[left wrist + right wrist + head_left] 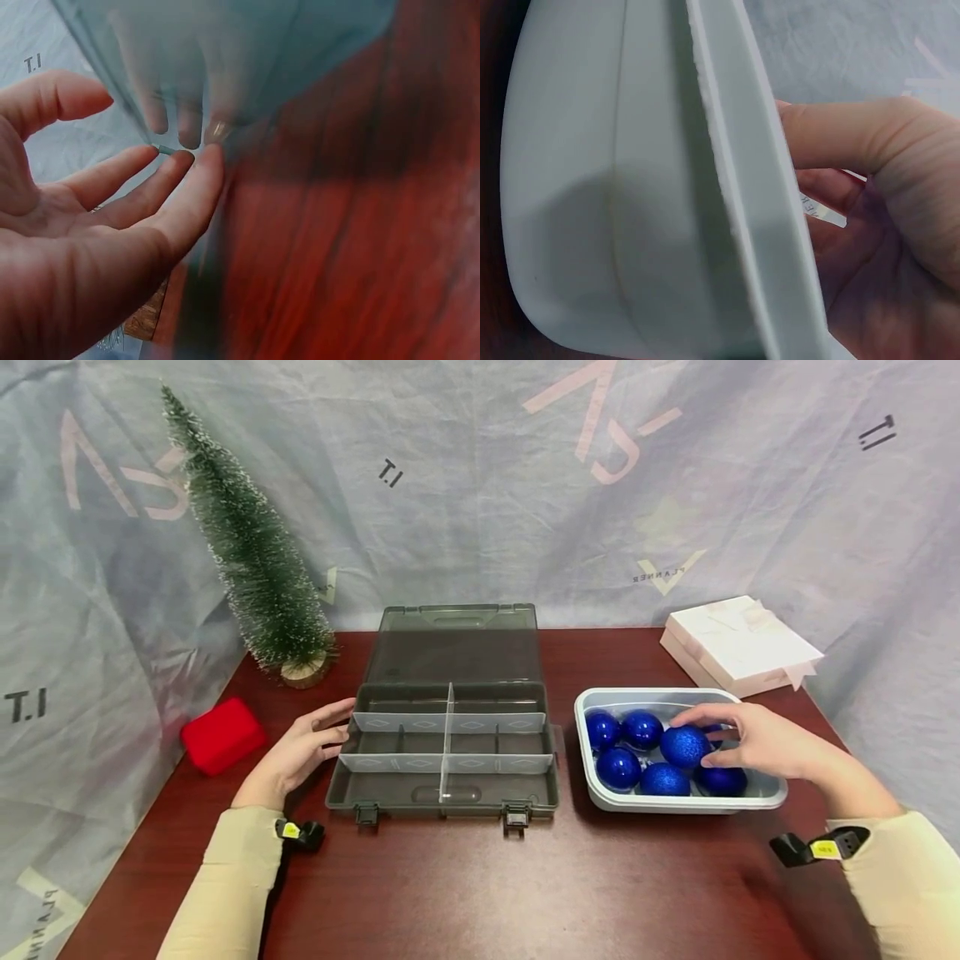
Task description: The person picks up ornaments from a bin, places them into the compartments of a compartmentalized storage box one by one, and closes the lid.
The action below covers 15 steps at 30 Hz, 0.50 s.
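item held: a blue glittered round ball (684, 747), over the right half of a pale white plastic tub (765, 797); i cannot tell whether it is lifted clear of its neighbours. in the head view my right hand (768, 739) pinches it, thumb on the near side and fingertips on the far side, parted by the ball's width. the right wrist view does not show the ball: the tub's wall and rim hide it, and only my bent thumb and fingers appear beyond. around it lie glossy and glittered blue balls (618, 768).

left of the tub stands an open, smoky-grey transparent plastic organizer box (348, 793) with clear dividers (397, 763). my left hand (296, 756) is at its left side, fingers loosely extended, thumb apart, grasping nothing. the left wrist view alone shows those fingers mirrored in the box's wall, fingertips at its surface.
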### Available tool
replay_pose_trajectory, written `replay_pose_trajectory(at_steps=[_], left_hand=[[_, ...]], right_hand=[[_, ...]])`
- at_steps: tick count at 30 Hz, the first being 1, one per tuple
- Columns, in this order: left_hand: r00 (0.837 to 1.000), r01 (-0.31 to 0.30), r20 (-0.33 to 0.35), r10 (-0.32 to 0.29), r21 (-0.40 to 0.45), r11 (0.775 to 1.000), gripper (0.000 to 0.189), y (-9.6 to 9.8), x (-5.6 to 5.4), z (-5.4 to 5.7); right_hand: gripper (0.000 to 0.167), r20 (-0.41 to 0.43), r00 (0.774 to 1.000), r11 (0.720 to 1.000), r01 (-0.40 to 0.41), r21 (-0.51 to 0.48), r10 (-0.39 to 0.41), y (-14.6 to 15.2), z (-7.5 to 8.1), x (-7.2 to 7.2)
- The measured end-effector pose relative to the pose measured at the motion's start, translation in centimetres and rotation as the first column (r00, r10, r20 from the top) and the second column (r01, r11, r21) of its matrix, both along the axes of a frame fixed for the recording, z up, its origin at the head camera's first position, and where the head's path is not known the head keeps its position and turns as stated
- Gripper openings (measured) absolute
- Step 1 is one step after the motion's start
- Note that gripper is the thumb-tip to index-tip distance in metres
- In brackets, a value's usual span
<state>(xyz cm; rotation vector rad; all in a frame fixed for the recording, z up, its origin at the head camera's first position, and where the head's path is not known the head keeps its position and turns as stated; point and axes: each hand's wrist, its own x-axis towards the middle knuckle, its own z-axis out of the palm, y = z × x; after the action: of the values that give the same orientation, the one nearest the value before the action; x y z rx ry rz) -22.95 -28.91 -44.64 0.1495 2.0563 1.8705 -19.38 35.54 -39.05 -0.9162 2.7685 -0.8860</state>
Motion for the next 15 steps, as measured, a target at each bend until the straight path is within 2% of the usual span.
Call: replay_pose_trajectory(at_steps=[7,13,15], left_hand=[[1.0,-0.01,0.002,0.01,0.009,1.0,0.064,0.1,0.0,0.2],[1.0,-0.003,0.002,0.003,0.001,1.0,0.064,0.0,0.0,0.1],[1.0,-0.001,0.0,0.001,-0.002,1.0,0.063,0.1,0.0,0.1]], right_hand=[[0.053,-0.009,1.0,0.998,-0.017,-0.059,0.016,-0.1,0.2,0.0],[0.053,-0.047,0.997,0.998,0.054,-0.03,-0.055,-0.9,1.4,0.0],[0.053,-0.031,0.996,0.996,0.082,-0.046,-0.083,-1.4,1.8,-0.1]])
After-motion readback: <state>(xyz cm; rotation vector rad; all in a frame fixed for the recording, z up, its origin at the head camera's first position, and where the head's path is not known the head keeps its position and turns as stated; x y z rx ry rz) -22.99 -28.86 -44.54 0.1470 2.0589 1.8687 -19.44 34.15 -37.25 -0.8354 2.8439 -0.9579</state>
